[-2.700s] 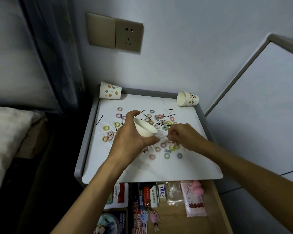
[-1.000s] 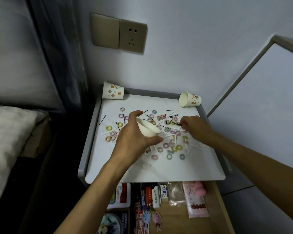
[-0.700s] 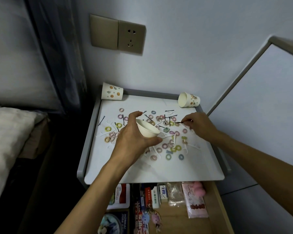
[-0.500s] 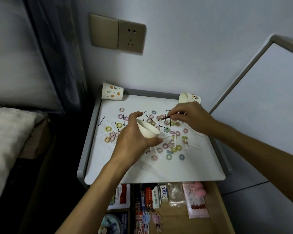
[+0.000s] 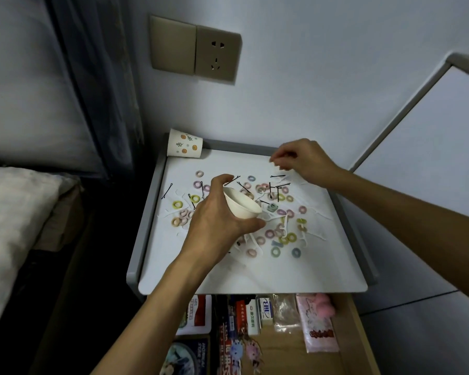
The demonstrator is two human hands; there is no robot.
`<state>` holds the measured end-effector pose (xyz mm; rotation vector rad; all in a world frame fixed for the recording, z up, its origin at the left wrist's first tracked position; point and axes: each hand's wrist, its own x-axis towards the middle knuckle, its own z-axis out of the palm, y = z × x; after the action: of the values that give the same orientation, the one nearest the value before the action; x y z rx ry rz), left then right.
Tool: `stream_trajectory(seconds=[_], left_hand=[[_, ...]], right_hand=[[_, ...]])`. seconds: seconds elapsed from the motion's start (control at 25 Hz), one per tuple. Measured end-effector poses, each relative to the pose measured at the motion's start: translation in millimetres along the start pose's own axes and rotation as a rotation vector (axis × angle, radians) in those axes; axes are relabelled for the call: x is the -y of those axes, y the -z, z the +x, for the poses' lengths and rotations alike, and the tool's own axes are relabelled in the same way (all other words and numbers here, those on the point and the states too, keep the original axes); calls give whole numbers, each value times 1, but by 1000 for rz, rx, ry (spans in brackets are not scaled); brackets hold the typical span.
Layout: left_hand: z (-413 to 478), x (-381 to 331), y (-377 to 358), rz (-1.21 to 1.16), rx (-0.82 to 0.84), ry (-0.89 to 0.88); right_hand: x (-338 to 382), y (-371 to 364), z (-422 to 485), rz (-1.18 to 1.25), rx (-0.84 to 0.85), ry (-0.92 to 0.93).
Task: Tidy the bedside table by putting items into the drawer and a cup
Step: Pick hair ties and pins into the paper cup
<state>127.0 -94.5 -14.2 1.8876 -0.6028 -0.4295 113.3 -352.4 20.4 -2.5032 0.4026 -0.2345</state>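
Observation:
My left hand (image 5: 214,226) grips a plain white paper cup (image 5: 241,203), tilted with its mouth toward the back right, above the bedside table (image 5: 228,277). Small coloured hair ties (image 5: 275,251), black hairpins (image 5: 278,175) and thin white plastic picks (image 5: 282,226) lie scattered over the white top. My right hand (image 5: 306,161) hovers over the back right corner with fingertips pinched together on something too small to make out. It hides the cup that lay there. The drawer (image 5: 352,334) below stands open.
A patterned paper cup (image 5: 184,144) lies on its side at the back left corner. The drawer holds packets, small boxes and keychains. A bed with a pillow (image 5: 11,226) is on the left, a wall socket (image 5: 217,55) above, a white cabinet (image 5: 430,158) on the right.
My right hand pinched among the hairpins at mid-table, then lifted toward the back right corner, now covering the cup there. My left hand and its cup stayed in place.

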Motion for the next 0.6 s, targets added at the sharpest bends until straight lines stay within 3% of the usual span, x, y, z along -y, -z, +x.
stream_trajectory(seconds=[0.16,0.6], left_hand=[[4,1,1,-25,-17,6],[7,8,12,-50,-37,23]], right_hand=[[-52,-20,30,-256,-45,-79],[-98,-57,65,-281,-4,-115]])
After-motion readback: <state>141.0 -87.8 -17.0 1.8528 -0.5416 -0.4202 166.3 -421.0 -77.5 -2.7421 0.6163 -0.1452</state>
